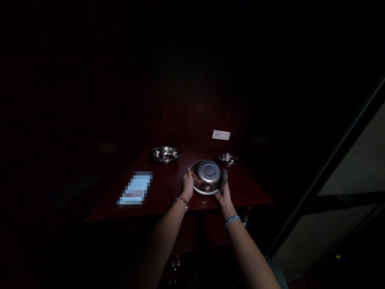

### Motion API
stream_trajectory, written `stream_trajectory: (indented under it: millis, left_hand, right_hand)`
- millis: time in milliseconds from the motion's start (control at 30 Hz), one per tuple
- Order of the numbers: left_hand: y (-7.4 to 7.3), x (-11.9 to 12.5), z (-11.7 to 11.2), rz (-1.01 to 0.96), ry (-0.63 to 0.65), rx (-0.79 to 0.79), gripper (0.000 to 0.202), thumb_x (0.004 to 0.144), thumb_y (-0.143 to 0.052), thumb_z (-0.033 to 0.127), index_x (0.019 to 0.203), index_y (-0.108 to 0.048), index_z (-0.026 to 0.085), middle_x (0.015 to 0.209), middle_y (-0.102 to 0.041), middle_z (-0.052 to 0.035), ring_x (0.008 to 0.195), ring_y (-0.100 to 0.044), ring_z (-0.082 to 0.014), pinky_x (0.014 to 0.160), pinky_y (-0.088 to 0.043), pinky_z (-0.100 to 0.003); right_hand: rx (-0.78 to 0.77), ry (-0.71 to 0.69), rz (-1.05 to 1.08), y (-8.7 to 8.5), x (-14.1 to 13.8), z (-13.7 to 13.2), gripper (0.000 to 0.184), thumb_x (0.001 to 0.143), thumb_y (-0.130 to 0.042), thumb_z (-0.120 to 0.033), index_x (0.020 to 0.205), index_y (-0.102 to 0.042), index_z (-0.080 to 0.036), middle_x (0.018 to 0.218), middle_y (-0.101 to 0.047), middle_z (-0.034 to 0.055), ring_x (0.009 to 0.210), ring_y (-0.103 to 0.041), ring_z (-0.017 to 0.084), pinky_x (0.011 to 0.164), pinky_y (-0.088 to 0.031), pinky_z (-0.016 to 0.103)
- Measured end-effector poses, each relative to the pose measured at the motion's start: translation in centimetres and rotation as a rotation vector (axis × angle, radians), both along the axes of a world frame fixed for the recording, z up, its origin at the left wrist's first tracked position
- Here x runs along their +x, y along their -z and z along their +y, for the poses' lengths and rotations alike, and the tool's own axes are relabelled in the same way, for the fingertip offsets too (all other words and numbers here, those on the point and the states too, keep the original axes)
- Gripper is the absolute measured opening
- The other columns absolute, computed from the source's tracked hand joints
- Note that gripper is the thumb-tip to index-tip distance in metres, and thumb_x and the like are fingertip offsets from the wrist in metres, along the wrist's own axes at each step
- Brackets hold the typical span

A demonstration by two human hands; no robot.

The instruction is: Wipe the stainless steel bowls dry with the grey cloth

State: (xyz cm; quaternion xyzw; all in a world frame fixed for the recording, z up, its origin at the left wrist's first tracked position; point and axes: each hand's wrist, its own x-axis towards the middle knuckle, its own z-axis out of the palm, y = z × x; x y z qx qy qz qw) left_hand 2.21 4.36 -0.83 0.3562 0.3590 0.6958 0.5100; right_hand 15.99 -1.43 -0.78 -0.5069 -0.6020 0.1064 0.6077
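Note:
A steel bowl (207, 176) is held between both hands, tilted so its underside faces me, just above the dark red table (168, 196). My left hand (188, 184) grips its left rim, fingers curled. My right hand (223, 191) grips its right lower rim together with a grey cloth (224, 179) pressed against the bowl. A beaded bracelet is on my left wrist, a light blue band on my right.
A larger steel bowl (165, 154) stands at the table's back left and a small steel bowl (228, 159) at the back right. A pale flat object (135, 188) lies on the left. A white socket plate (221, 135) is on the dark back wall.

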Motion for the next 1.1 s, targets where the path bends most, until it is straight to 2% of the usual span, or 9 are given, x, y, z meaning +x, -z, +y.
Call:
stream_trajectory:
  millis: [133, 267, 367, 500, 567, 667, 767, 867, 1100]
  left_hand:
    - [0.3, -0.1, 0.5, -0.016, 0.009, -0.023, 0.042, 0.092, -0.054, 0.053, 0.088, -0.070, 0.014, 0.096, -0.077, -0.0123, 0.090, -0.071, -0.0206, 0.088, -0.053, -0.034]
    - [0.5, -0.3, 0.9, -0.107, 0.007, -0.094, 0.039, 0.091, -0.056, 0.051, 0.094, -0.069, 0.014, 0.105, -0.076, -0.0136, 0.098, -0.071, -0.0225, 0.094, -0.052, -0.038]
    - [0.3, -0.3, 0.6, -0.139, 0.054, -0.089, 0.037, 0.089, -0.059, 0.049, 0.100, -0.070, 0.014, 0.112, -0.075, -0.0140, 0.104, -0.069, -0.0238, 0.100, -0.050, -0.039]
    - [-0.1, 0.1, -0.2, -0.076, 0.174, 0.024, 0.044, 0.083, -0.067, 0.054, 0.104, -0.071, 0.015, 0.114, -0.075, -0.0131, 0.109, -0.068, -0.0251, 0.104, -0.046, -0.039]
    - [-0.2, 0.2, -0.7, -0.004, 0.205, 0.073, 0.045, 0.080, -0.070, 0.055, 0.104, -0.071, 0.016, 0.110, -0.076, -0.0112, 0.106, -0.068, -0.0241, 0.101, -0.048, -0.037]
    - [-0.3, 0.1, -1.2, 0.131, 0.303, 0.084, 0.046, 0.080, -0.068, 0.058, 0.100, -0.070, 0.017, 0.092, -0.076, -0.0087, 0.088, -0.069, -0.0220, 0.083, -0.053, -0.034]
    - [-0.5, 0.0, -1.4, 0.218, 0.373, 0.082, 0.046, 0.082, -0.066, 0.057, 0.102, -0.070, 0.016, 0.087, -0.075, -0.0084, 0.079, -0.068, -0.0204, 0.070, -0.052, -0.031]
    - [-0.6, 0.0, -1.4, 0.247, 0.391, 0.107, 0.045, 0.082, -0.067, 0.056, 0.102, -0.071, 0.015, 0.092, -0.075, -0.0099, 0.078, -0.067, -0.0198, 0.067, -0.051, -0.029]
    - [-0.2, 0.0, -1.0, 0.220, 0.378, 0.123, 0.047, 0.080, -0.068, 0.058, 0.097, -0.072, 0.014, 0.083, -0.074, -0.0089, 0.070, -0.065, -0.0175, 0.061, -0.049, -0.026]
  right_hand:
    - [-0.117, 0.004, -0.041, 0.1, 0.0, 0.3, 0.073, 0.101, -0.023, -0.063, 0.143, -0.053, -0.012, 0.130, -0.068, 0.0187, 0.140, -0.050, 0.025, 0.114, -0.039, 0.052]
    - [-0.181, -0.091, 0.076, 0.7, 0.1, 0.7, 0.075, 0.102, -0.017, -0.061, 0.136, -0.060, -0.011, 0.123, -0.072, 0.0189, 0.142, -0.048, 0.023, 0.118, -0.034, 0.051]
    - [-0.143, -0.233, 0.368, 1.6, 0.3, 1.1, 0.075, 0.100, -0.022, -0.066, 0.132, -0.062, -0.012, 0.122, -0.073, 0.0178, 0.136, -0.054, 0.024, 0.117, -0.037, 0.051]
    - [-0.089, -0.398, 0.926, 2.4, 0.6, 1.4, 0.060, 0.096, -0.040, -0.066, 0.122, -0.067, -0.019, 0.121, -0.074, 0.0111, 0.127, -0.062, 0.023, 0.114, -0.041, 0.050]
    - [-0.095, -0.429, 1.094, 2.3, 0.7, 1.3, 0.051, 0.097, -0.043, -0.061, 0.118, -0.068, -0.023, 0.123, -0.074, 0.0065, 0.127, -0.062, 0.021, 0.114, -0.041, 0.049]
    - [-0.067, -0.438, 1.241, 1.8, 0.8, 0.9, 0.045, 0.099, -0.040, -0.058, 0.113, -0.069, -0.026, 0.124, -0.073, 0.0013, 0.125, -0.063, 0.018, 0.114, -0.043, 0.047]
    - [-0.012, -0.430, 1.312, 1.4, 0.7, 0.6, 0.048, 0.101, -0.035, -0.058, 0.112, -0.069, -0.025, 0.125, -0.073, 0.0015, 0.122, -0.064, 0.016, 0.113, -0.044, 0.041]
    - [-0.002, -0.432, 1.296, 1.3, 0.5, 0.6, 0.054, 0.101, -0.033, -0.059, 0.115, -0.069, -0.021, 0.122, -0.074, 0.0041, 0.120, -0.065, 0.017, 0.112, -0.045, 0.039]
    - [-0.008, -0.442, 1.196, 1.8, 0.3, 1.1, 0.060, 0.099, -0.031, -0.062, 0.117, -0.069, -0.019, 0.116, -0.076, 0.0063, 0.124, -0.064, 0.018, 0.113, -0.042, 0.041]
